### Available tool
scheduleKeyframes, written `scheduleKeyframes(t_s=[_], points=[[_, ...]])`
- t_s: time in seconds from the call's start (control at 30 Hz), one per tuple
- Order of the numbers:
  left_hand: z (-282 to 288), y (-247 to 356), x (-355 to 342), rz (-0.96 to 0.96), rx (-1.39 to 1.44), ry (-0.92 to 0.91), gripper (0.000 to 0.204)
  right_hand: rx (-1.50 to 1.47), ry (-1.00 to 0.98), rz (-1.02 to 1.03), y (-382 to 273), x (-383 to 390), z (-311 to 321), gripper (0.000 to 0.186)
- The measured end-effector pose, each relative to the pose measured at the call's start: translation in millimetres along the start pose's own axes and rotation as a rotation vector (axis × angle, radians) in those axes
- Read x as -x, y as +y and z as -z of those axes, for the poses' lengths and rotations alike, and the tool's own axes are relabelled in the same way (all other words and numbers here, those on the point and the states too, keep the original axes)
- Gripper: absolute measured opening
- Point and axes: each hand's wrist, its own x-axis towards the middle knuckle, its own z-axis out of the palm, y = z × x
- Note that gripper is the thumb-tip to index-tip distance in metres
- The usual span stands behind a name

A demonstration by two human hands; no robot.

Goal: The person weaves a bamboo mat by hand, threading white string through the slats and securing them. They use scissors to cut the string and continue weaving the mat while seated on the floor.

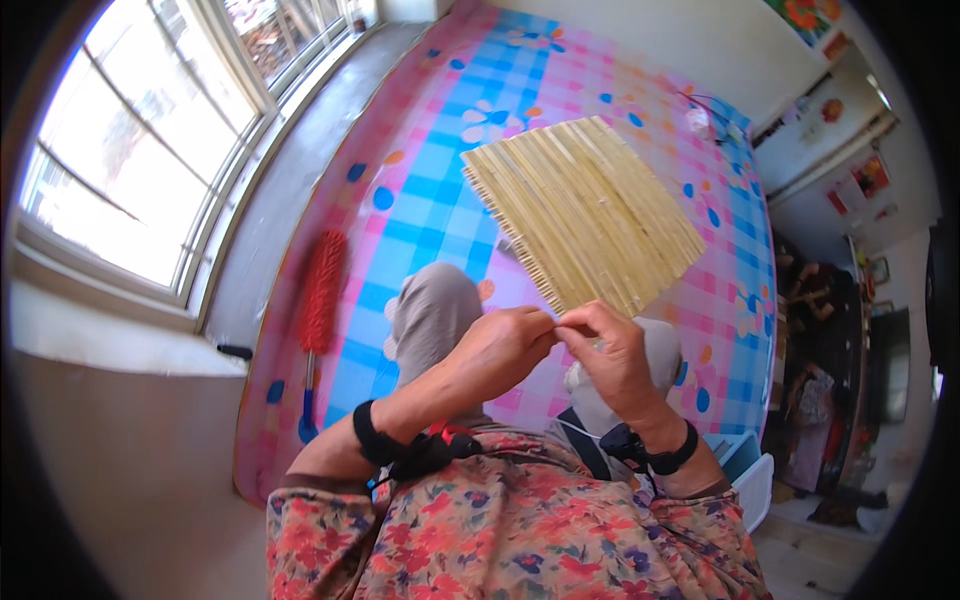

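A roughly square panel of pale yellow stalks (590,210), laid side by side, lies tilted in front of my knees. Its left edge shows the cut stalk ends. My left hand (500,350) is closed, its fingertips pinched together just below the panel's near corner. There my right hand (615,360) meets it, thumb and forefinger pinched and its knuckles against the panel's near edge. Whatever is between the fingertips is too small to make out. A small grey object (507,248) shows partly from under the panel's left edge.
A plaid, flowered sheet (430,150) covers the platform. To my left lies a red fluffy duster (323,290) beside the windowsill (290,150). A blue and white plastic basket (745,470) stands at my right. Pinkish clutter (700,122) lies far right.
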Motion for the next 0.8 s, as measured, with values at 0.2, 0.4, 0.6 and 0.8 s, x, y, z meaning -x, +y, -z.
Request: scheduleKeyframes(t_s=[0.2, 0.4, 0.6, 0.8], points=[[19.0, -26.6, 26.5, -0.012, 0.229, -0.035, 0.018, -0.174, -0.040, -0.123, 15.7, -1.4, -3.3, 0.004], [62.4, -185.7, 138.4, 0.393, 0.457, 0.764, 0.019, -0.170, -0.071, -0.366, 58.5, 15.2, 20.5, 0.005], [-31.9, -313.0, 282.0, 1.019, -0.263, 0.167, 0.020, -0.071, -0.130, -0.588, 99.7, 39.9, 33.0, 0.006], [-107.5, -345.5, 292.7, 1.043, -0.127, 0.006, 0.029, 0.043, -0.121, -0.675, 111.3, 51.6, 37.0, 0.011]])
